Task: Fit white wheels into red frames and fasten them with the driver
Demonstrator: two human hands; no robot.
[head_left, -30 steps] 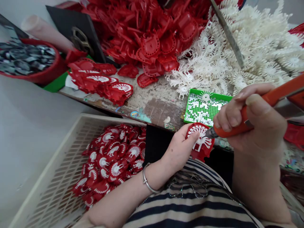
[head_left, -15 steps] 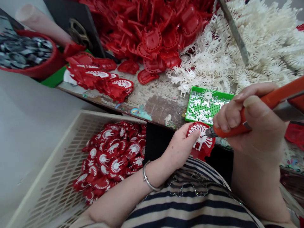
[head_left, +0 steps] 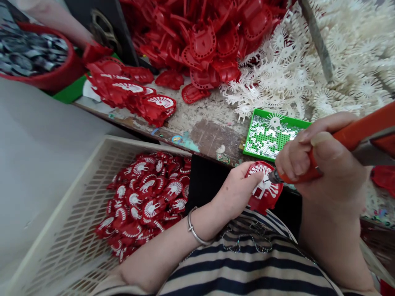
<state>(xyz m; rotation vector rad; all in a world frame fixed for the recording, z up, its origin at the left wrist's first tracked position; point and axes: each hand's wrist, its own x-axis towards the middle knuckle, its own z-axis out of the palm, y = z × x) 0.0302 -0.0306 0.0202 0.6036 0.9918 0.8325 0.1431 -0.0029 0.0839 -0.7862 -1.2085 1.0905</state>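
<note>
My left hand (head_left: 236, 191) grips a red plastic part (head_left: 262, 201) at its left side, the thumb lying on the white spoked piece (head_left: 269, 186) that sits on it. Wrapped round an orange power tool (head_left: 345, 142) is my right hand (head_left: 327, 164). The tool's dark tip points left and down at the middle of the white piece; whether it touches cannot be made out. Just beyond my hands, a green tray (head_left: 258, 156) holds many small silvery pieces, with one white spoked piece lying on top.
Red parts (head_left: 203, 41) and white spoked pieces (head_left: 339, 61) are heaped on the worn table (head_left: 206, 135). A pale crate (head_left: 61, 222) at lower left holds red-and-white assemblies (head_left: 151, 207). A red tub (head_left: 61, 78) of metal pieces and another person's arm (head_left: 58, 18) are at upper left.
The tool tip has drawn slightly away from the white piece's middle. The red part sits a little lower and further right. The view has shifted slightly, and the other person's arm has moved.
</note>
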